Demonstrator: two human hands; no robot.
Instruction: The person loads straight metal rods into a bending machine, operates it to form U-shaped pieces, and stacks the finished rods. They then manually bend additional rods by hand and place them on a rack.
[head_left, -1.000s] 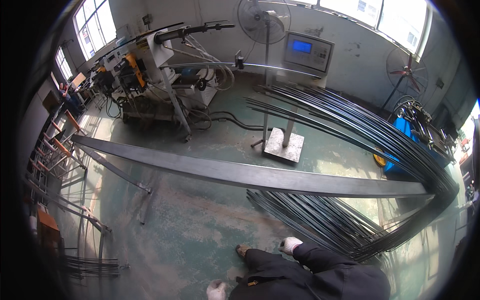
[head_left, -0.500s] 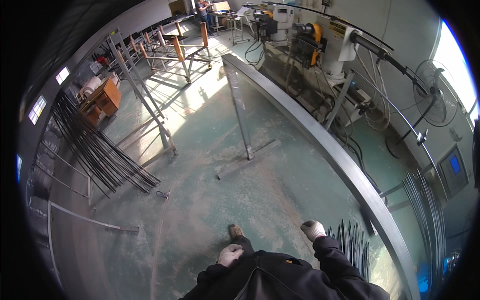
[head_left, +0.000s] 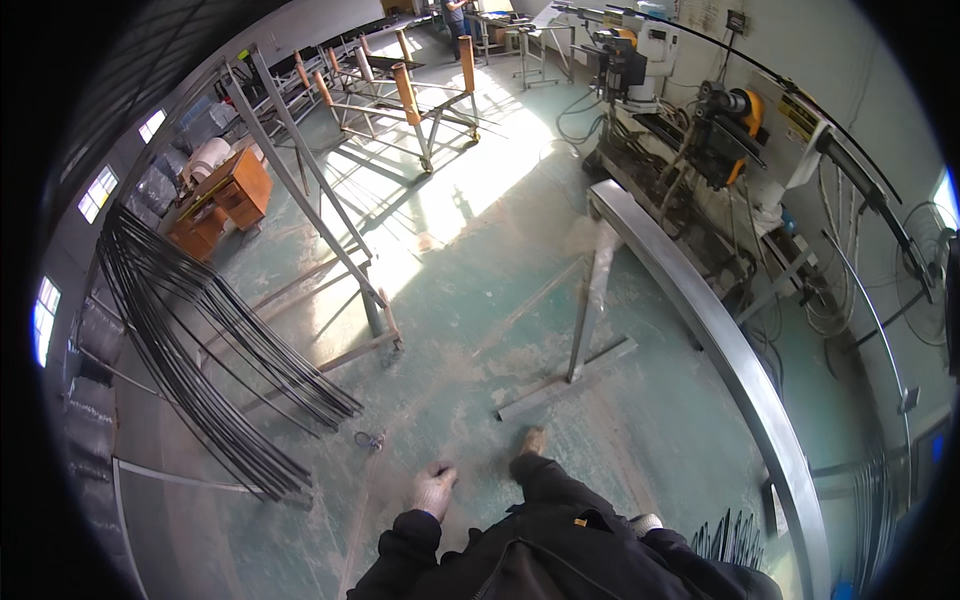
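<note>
The long dark rods (head_left: 280, 345) lie bundled off to the left, apart from the left hand (head_left: 434, 488) — likely slim, stiff and slick metal, whippy at the ends and heavy as a bundle, so best taken a few at a time near the middle. That hand is loosely curled with nothing visible in it, though I can't tell whether it is fully closed; the right hand (head_left: 645, 523) is mostly hidden, its grip unreadable, between the body and the grey beam (head_left: 712, 312).
</note>
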